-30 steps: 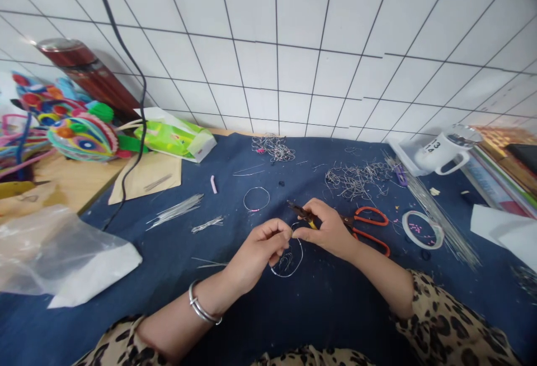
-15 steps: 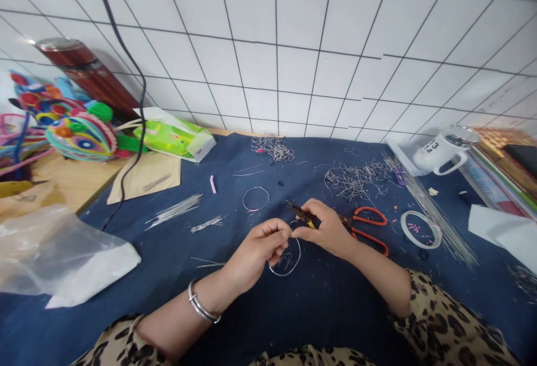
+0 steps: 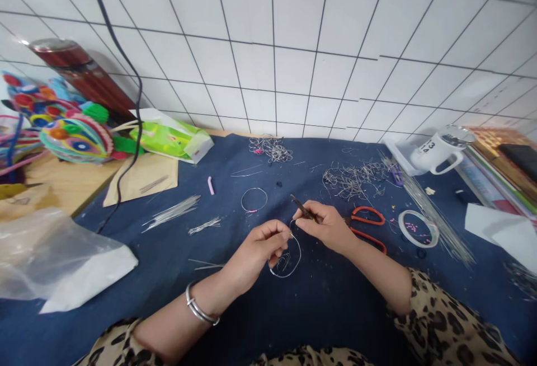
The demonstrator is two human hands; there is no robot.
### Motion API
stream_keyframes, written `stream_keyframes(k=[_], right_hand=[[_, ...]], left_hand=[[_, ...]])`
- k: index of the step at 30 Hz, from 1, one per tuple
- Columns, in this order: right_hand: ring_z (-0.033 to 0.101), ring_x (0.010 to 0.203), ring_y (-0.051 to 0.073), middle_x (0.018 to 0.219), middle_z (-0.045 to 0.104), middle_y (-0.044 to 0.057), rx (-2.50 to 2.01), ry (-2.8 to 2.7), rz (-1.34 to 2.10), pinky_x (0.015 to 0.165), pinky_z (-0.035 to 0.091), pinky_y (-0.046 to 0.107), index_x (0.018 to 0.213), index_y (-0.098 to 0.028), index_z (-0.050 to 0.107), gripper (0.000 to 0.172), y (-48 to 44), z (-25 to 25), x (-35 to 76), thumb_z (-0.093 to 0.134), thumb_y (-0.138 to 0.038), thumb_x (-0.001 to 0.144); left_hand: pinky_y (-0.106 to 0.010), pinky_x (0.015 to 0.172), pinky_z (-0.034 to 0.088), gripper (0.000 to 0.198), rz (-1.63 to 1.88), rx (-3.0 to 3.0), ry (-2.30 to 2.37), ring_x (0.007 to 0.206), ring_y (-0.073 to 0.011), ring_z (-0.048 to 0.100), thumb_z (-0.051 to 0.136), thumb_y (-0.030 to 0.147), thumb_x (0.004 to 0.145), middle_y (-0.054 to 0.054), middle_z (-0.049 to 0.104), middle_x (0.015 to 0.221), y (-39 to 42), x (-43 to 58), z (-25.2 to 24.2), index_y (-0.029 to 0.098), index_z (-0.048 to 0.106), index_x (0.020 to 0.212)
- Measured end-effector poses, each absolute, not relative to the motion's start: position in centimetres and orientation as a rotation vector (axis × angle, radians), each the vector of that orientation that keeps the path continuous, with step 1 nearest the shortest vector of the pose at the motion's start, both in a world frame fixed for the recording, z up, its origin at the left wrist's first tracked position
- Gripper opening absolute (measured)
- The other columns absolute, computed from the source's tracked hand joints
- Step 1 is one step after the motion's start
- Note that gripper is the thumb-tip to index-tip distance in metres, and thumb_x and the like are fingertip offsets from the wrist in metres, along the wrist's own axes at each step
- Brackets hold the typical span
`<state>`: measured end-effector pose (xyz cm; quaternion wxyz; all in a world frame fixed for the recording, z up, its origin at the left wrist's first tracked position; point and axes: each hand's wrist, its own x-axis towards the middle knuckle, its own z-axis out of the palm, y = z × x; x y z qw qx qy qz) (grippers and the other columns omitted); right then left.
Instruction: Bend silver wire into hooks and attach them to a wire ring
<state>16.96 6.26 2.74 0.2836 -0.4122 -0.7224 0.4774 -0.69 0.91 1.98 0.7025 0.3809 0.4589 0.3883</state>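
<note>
Between thumb and fingers, my left hand (image 3: pixel 266 245) pinches a thin wire loop (image 3: pixel 299 257) that hangs below and to the right of the fingertips. My right hand (image 3: pixel 329 226) is closed round a small pair of pliers (image 3: pixel 302 207), their dark jaws pointing up and to the left. A short wire end stands up between the two hands, close to my right thumb. Under the loop is a small tangle of wire bits (image 3: pixel 285 262). A finished-looking wire ring (image 3: pixel 254 200) with pink beads lies farther back on the blue cloth.
Red-handled scissors (image 3: pixel 368 216) lie right of my right hand. Beyond are a dish of pink beads (image 3: pixel 434 237), long wires (image 3: pixel 444 220), a wire heap (image 3: pixel 352 180) and a white mug (image 3: pixel 442 152). Cut wires (image 3: pixel 174 212) and a plastic bag (image 3: pixel 62 259) lie left.
The pliers have turned in my right hand, and my right thumb has drawn slightly away from my left fingertips. My left hand still pinches the loop. The whole view has shifted slightly.
</note>
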Motion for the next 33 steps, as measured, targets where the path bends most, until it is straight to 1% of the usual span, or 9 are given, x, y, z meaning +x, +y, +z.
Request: stream_keyframes(k=[7, 11, 15, 20, 26, 33], right_hand=[[0.040, 0.060, 0.007, 0.067, 0.047, -0.004, -1.048, -1.966, 1.329, 0.057, 0.033, 0.021, 0.077, -0.017, 0.057, 0.013, 6.01, 3.03, 16.79, 0.055, -0.029, 0.077], [0.036, 0.055, 0.007, 0.061, 0.043, -0.005, -1.071, -1.901, 1.478, 0.053, 0.030, 0.020, 0.078, -0.017, 0.058, 0.016, 6.04, 2.87, 16.83, 0.054, -0.032, 0.078], [0.035, 0.054, 0.007, 0.060, 0.041, -0.005, -1.092, -1.809, 1.557, 0.052, 0.029, 0.020, 0.077, -0.017, 0.059, 0.019, 6.18, 2.74, 16.91, 0.055, -0.035, 0.077], [0.039, 0.054, 0.007, 0.060, 0.047, -0.005, -1.105, -1.804, 1.608, 0.053, 0.032, 0.020, 0.078, -0.016, 0.060, 0.018, 6.20, 2.65, 16.94, 0.056, -0.033, 0.076], [0.052, 0.059, 0.009, 0.064, 0.055, -0.002, -1.096, -1.680, 1.726, 0.060, 0.043, 0.023, 0.077, -0.015, 0.060, 0.018, 6.17, 2.60, 16.81, 0.057, -0.033, 0.075], [0.052, 0.058, 0.009, 0.064, 0.055, -0.002, -1.084, -1.696, 1.737, 0.061, 0.044, 0.023, 0.078, -0.015, 0.061, 0.015, 6.12, 2.54, 16.84, 0.057, -0.030, 0.074]], left_hand=[[-0.016, 0.041, 0.029, 0.015, 0.865, 0.845, 1.013, 0.048, -0.0057, 0.036, 0.057, 0.031, 0.077, 0.002, 0.046, 0.061, 0.93, -0.58, 1.84, 0.015, 0.055, 0.074], [-0.017, 0.041, 0.030, 0.018, 0.860, 0.838, 1.019, 0.048, -0.0060, 0.038, 0.058, 0.033, 0.075, 0.002, 0.047, 0.061, 0.95, -0.52, 1.75, 0.016, 0.057, 0.074], [-0.017, 0.040, 0.031, 0.018, 0.883, 0.825, 1.039, 0.048, -0.0058, 0.037, 0.059, 0.033, 0.075, 0.002, 0.047, 0.061, 0.99, -0.54, 1.71, 0.015, 0.057, 0.075], [-0.017, 0.041, 0.032, 0.017, 0.897, 0.833, 1.033, 0.048, -0.0058, 0.037, 0.057, 0.032, 0.077, 0.002, 0.046, 0.062, 1.06, -0.60, 1.64, 0.015, 0.056, 0.074], [-0.017, 0.041, 0.033, 0.018, 0.892, 0.821, 1.038, 0.048, -0.0062, 0.039, 0.058, 0.033, 0.076, 0.002, 0.048, 0.063, 1.11, -0.65, 1.68, 0.016, 0.057, 0.077], [-0.017, 0.041, 0.034, 0.019, 0.890, 0.823, 1.006, 0.050, -0.0071, 0.041, 0.059, 0.034, 0.075, 0.000, 0.050, 0.064, 1.18, -0.68, 1.63, 0.015, 0.059, 0.080]])
